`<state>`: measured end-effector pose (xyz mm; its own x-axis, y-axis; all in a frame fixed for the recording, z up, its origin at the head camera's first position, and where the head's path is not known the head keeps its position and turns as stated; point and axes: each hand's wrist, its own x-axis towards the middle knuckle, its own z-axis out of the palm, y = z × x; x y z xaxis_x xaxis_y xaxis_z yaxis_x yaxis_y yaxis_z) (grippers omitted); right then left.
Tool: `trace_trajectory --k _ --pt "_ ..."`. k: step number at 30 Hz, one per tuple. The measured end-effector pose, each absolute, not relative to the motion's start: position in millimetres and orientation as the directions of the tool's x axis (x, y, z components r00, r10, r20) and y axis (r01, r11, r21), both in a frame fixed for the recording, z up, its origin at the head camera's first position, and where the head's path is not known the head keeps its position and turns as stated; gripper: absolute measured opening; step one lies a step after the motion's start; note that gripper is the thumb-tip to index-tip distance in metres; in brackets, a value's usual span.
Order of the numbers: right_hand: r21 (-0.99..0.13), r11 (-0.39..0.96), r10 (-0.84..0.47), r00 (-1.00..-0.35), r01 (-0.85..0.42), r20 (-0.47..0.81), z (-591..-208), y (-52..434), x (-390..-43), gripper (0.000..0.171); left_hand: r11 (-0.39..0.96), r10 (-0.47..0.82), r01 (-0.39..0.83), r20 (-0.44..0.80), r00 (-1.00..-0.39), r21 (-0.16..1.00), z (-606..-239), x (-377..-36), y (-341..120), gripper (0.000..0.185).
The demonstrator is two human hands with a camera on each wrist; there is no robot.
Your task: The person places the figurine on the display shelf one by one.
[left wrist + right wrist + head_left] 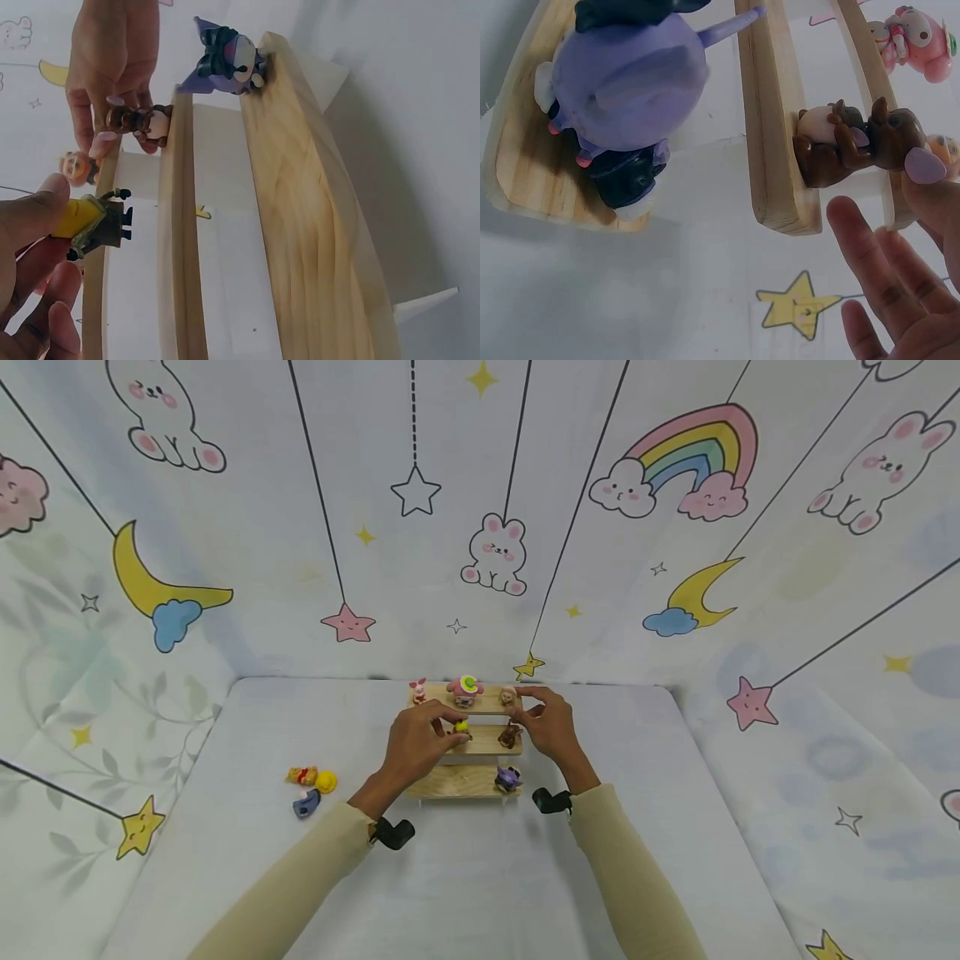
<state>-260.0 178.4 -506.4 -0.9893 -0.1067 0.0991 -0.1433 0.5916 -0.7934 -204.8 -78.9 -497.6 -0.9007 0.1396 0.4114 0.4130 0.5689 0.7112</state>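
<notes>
My left hand (416, 739) pinches a small toy figurine (94, 225) with a yellow top and a grey-green coat, holding it by the yellow part in front of the wooden shelves (433, 783). At the right end of the top shelf, my right hand (553, 722) has its thumb and index finger at a small orange-headed figurine (75, 169), seemingly pinching it; its other fingers are extended. Just below that hand, a brown figurine (870, 142) stands on the middle shelf. A purple figurine (630, 82) sits at the right end of the lowest shelf.
On the top shelf are a pink figurine (418, 693) at the left and a larger pink figurine (466, 692) in the middle. Left of the shelves, an orange-and-red figurine (302, 775), a yellow round piece (326, 782) and a blue-grey figurine (307, 803) lie on the white tabletop (247, 727).
</notes>
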Motion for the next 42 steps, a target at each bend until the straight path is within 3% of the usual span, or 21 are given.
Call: trace_trajectory --k 17,42 --pt "-0.786 0.602 -0.106 -0.990 -0.141 0.097 -507.4 178.7 -261.4 0.044 0.584 0.125 0.374 0.376 -0.918 0.720 -513.2 -211.6 -66.1 0.031" --pt "-0.791 0.597 -0.099 -0.991 -0.134 0.093 -508.0 178.3 -260.3 0.043 0.630 0.174 0.440 0.437 -0.883 0.640 -515.1 -210.5 -68.0 0.037"
